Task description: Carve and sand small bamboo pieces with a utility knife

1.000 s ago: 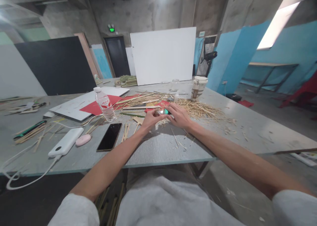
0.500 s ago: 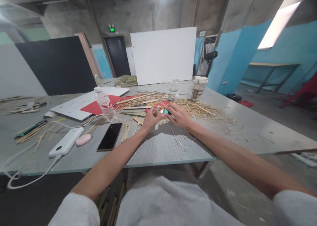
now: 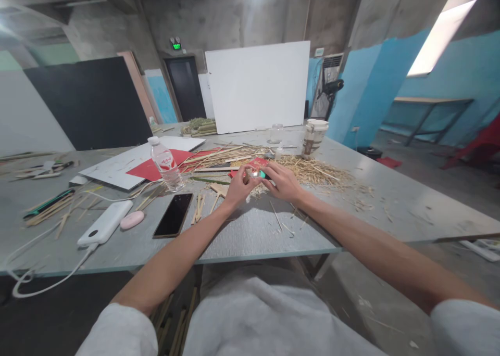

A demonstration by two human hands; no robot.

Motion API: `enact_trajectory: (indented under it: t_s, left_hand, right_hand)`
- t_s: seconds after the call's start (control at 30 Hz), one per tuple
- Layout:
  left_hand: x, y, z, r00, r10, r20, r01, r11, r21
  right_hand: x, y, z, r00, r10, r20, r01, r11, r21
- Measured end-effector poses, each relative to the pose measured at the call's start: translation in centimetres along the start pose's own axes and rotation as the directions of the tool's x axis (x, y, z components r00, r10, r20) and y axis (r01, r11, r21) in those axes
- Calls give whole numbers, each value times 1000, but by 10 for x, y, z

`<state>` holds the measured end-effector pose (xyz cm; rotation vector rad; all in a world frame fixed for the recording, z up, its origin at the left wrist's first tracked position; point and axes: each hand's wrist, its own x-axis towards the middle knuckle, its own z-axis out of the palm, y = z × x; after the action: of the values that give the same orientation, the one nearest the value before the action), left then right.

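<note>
In the head view my left hand [image 3: 237,185] and my right hand [image 3: 284,182] come together low over the table. Between their fingertips is a small clear and green object [image 3: 261,174], gripped from both sides; its kind is too small to make out. My fingers are curled and partly cover it. Just behind it lies red paper [image 3: 258,162]. A heap of short straw pieces [image 3: 312,171] spreads beside and beyond my right hand. Close to my left hand are a flat pale wooden piece [image 3: 219,189] and a few short sticks [image 3: 198,208].
To the left lie a phone [image 3: 173,215], a pink oval case [image 3: 132,220] and a white power bank [image 3: 105,225] with a cable. A water bottle [image 3: 166,164] stands behind the phone. A paper cup [image 3: 314,138] and a clear jar [image 3: 276,133] stand farther back, before a white board [image 3: 258,88].
Both hands stay in nearly the same place. The fingers and the small object between them have shifted very slightly.
</note>
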<state>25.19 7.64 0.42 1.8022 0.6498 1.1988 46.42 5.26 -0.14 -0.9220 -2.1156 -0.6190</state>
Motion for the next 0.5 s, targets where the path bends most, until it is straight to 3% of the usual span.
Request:
enact_trajectory:
  t_s: [0.5]
  left_hand:
    - [0, 3, -1, 999, 27, 22, -27, 999, 21]
  right_hand:
    - [0, 1, -2, 1000, -20, -5, 20, 1000, -4]
